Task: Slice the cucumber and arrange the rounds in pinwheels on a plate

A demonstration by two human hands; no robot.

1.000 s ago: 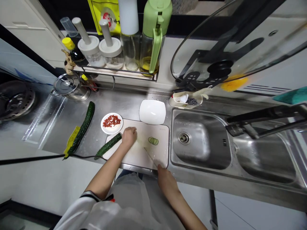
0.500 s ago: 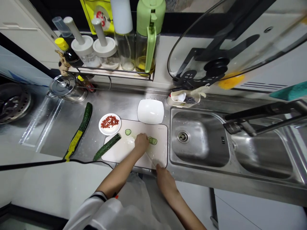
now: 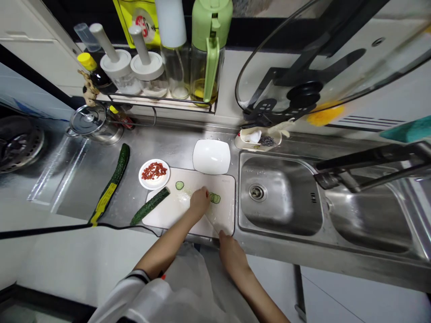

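My right hand (image 3: 232, 252) is closed around the handle of a knife at the front edge of the white cutting board (image 3: 161, 215). The knife's thin blade (image 3: 211, 223) slants across the board toward my left hand (image 3: 200, 201). My left hand has its fingers curled and pressed together over the middle of the board; whatever they hold is hidden. Right beside those fingertips lie several overlapping cucumber slices (image 3: 215, 198). A single cucumber slice (image 3: 179, 185) is farther left. One cut piece of cucumber (image 3: 150, 206) rests across the board's left edge.
Behind the board stand a plate of chopped red bits (image 3: 140, 174) and a white dish (image 3: 211, 156). A whole cucumber (image 3: 119, 170) with a yellow label lies left. The double sink (image 3: 281, 195) is at right. A black cable (image 3: 50, 231) runs along the front left.
My left hand has shifted very slightly to the right, and its fingers have turned a little toward the slices. The right hand and knife stay almost where they were.
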